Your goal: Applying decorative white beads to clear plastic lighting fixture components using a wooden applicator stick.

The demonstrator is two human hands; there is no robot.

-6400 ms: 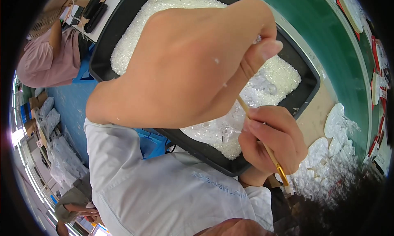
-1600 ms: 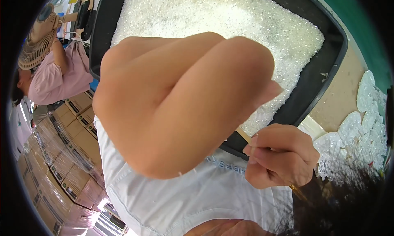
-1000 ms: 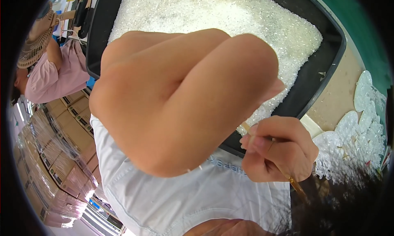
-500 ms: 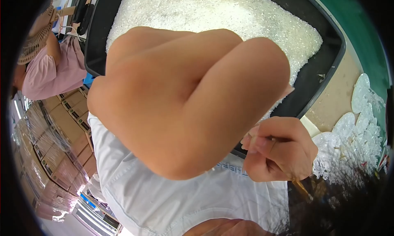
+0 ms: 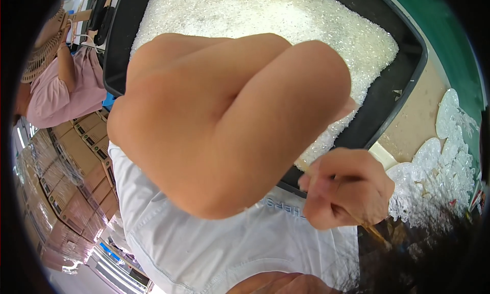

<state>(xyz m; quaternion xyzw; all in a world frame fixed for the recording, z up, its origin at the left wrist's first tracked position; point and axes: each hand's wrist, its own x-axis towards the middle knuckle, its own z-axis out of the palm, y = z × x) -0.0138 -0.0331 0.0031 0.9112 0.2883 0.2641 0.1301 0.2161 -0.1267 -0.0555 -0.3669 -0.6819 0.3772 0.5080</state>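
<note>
Close up, my left hand (image 5: pixel 199 125) fills the middle, its fingers curled into a closed fist. One fingertip shows at its right side; whatever those fingers hold is hidden. Lower and to the right, my right hand (image 5: pixel 349 189) is closed in a pinch. A thin pale bit seems to poke out at its fingertips, too small to name. Beyond both hands lies a black tray (image 5: pixel 400 84) heaped with tiny clear, glittering beads (image 5: pixel 219 10). My left hand blocks the near part of the heap.
Right of the tray, clear plastic-looking bundles (image 5: pixel 444 158) lie on a tan surface (image 5: pixel 408 123) near a green surface (image 5: pixel 449 33). At far left sits another person in a pink top (image 5: pixel 64 97). Below them, wrapped cardboard boxes (image 5: pixel 66 176) are stacked.
My left fist has shifted slightly left and up, uncovering more beads by its right side. My right hand stays nearly in place, its fingertips a little farther from the left hand.
</note>
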